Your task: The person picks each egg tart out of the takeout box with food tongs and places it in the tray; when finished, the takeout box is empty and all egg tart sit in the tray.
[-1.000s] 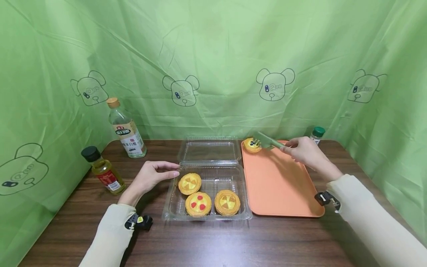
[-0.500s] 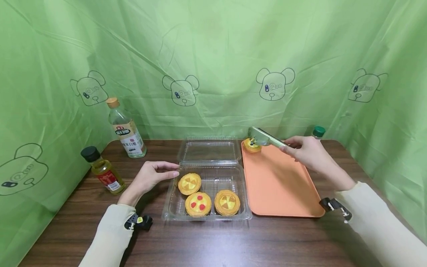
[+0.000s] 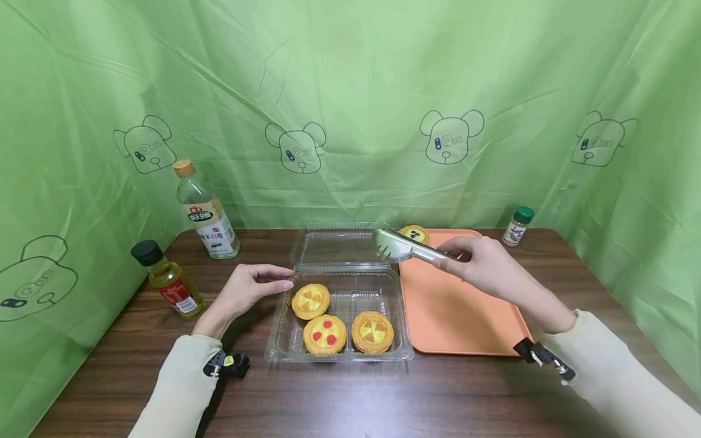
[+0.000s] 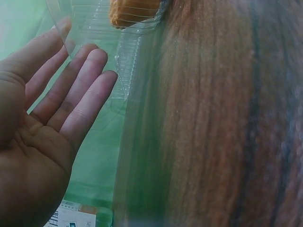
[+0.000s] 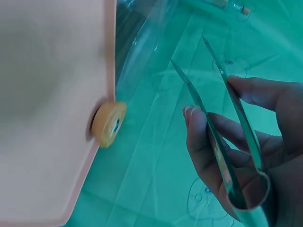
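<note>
In the head view my right hand (image 3: 482, 261) holds metal food tongs (image 3: 408, 248) over the tray's left edge and the box hinge. The right wrist view shows the tongs' arms (image 5: 221, 71) spread apart with nothing between them. An egg tart with dark berries (image 3: 414, 233) sits at the far left corner of the orange tray (image 3: 460, 304), partly behind the tongs. My left hand (image 3: 249, 292) pinches the left rim of a clear plastic clamshell box (image 3: 339, 359), its other fingers (image 4: 90, 104) extended. In it lie two pineapple-topped tarts (image 3: 373, 332) and one red-dotted tart (image 3: 325, 334).
The box's lid (image 3: 345, 248) lies folded back toward the green curtain (image 3: 361, 121). Left of it stand a white vinegar bottle (image 3: 208, 225) and an oil bottle (image 3: 172, 286). A green-capped spice jar (image 3: 517, 226) stands beyond the tray's right side on the wooden table (image 3: 350, 401).
The tongs have come away from the berry tart and moved left and nearer, over the box hinge. The berry tart remains on the tray. My left hand has stayed put.
</note>
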`<state>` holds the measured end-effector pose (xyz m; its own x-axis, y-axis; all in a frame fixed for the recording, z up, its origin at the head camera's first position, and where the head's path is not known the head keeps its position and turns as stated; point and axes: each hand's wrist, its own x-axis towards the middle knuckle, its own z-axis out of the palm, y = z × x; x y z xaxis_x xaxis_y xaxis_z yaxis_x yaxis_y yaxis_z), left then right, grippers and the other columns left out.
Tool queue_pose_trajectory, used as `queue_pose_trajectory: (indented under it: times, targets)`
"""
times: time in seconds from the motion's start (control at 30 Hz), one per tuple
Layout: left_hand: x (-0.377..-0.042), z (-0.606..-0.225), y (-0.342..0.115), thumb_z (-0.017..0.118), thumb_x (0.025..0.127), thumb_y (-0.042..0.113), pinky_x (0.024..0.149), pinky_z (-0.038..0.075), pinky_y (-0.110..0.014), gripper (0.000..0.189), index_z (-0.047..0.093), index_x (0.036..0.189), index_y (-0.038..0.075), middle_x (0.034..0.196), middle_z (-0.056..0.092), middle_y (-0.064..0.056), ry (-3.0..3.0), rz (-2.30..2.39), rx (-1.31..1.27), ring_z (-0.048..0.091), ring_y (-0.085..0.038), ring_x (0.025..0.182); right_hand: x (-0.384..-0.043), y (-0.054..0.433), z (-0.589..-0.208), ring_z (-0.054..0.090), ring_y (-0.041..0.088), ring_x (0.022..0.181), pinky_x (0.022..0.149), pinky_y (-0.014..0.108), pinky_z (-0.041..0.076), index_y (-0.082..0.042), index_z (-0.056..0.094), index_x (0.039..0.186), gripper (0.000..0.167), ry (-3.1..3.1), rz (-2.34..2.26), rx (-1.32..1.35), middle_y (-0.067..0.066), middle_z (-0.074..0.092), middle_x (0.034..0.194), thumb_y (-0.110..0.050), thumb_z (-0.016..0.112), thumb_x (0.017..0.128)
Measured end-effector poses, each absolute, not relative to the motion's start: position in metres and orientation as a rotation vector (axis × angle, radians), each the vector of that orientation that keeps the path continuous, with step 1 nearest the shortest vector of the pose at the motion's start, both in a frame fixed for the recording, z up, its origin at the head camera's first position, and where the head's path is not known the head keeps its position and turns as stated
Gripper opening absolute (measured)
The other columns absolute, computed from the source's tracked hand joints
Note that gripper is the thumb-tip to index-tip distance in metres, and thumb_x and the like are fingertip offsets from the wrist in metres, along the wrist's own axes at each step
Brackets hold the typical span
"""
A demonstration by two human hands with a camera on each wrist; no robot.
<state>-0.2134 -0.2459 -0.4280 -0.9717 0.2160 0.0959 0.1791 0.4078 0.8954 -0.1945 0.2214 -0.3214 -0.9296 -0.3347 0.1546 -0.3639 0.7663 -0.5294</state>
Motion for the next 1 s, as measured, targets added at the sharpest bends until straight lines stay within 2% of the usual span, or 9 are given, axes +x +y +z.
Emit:
queue_pose_trajectory:
  times: [0.27, 0.5, 0.6, 0.87, 1.0]
  targets:
    - [-0.215, -0.428, -0.246, 0.09, 0.089, 0.027, 0.082, 0.057, -0.026, 0.033, 0.083, 0.117, 0.01, 0.112, 0.08, -0.005, 2.611, 1.64, 0.357, 0.073, -0.016, 0.101, -0.185, 0.198, -0.325, 0.058, 0.014, 0.073, 0.063, 0.031, 0.048, -0.011, 0.08, 0.11, 0.017, -2.889, 0.984, 0.743, -0.007, 0.072, 0.088, -0.024, 0.079, 0.098]
    - [-0.215, -0.429, -0.247, 0.09, 0.089, 0.028, 0.083, 0.057, -0.027, 0.034, 0.083, 0.117, 0.011, 0.113, 0.079, -0.005, 2.614, 1.627, 0.348, 0.072, -0.017, 0.103, -0.18, 0.18, -0.329, 0.05, 0.01, 0.061, 0.055, 0.029, 0.041, -0.014, 0.08, 0.106, 0.015, -2.96, 0.918, 0.826, -0.009, 0.065, 0.078, -0.026, 0.078, 0.098]
    - [-0.214, -0.429, -0.247, 0.09, 0.089, 0.027, 0.082, 0.057, -0.027, 0.034, 0.083, 0.117, 0.011, 0.113, 0.079, -0.005, 2.612, 1.629, 0.348, 0.072, -0.017, 0.103, -0.181, 0.173, -0.332, 0.05, 0.008, 0.06, 0.055, 0.029, 0.041, -0.015, 0.08, 0.104, 0.013, -2.971, 0.903, 0.865, -0.01, 0.064, 0.076, -0.026, 0.078, 0.097]
    - [-0.215, -0.429, -0.247, 0.09, 0.089, 0.028, 0.083, 0.057, -0.027, 0.034, 0.083, 0.117, 0.011, 0.114, 0.079, -0.005, 2.62, 1.619, 0.351, 0.072, -0.017, 0.103, -0.182, 0.155, -0.336, 0.063, 0.009, 0.074, 0.07, 0.032, 0.053, -0.005, 0.078, 0.12, 0.033, -3.021, 0.875, 0.917, -0.002, 0.077, 0.1, -0.03, 0.078, 0.098]
    - [-0.214, -0.429, -0.247, 0.09, 0.089, 0.027, 0.082, 0.057, -0.027, 0.033, 0.083, 0.117, 0.01, 0.113, 0.079, -0.005, 2.609, 1.628, 0.358, 0.072, -0.017, 0.102, -0.182, 0.149, -0.34, 0.067, 0.009, 0.079, 0.073, 0.033, 0.055, -0.005, 0.079, 0.118, 0.03, -3.026, 0.89, 0.953, -0.001, 0.078, 0.103, -0.027, 0.078, 0.098]
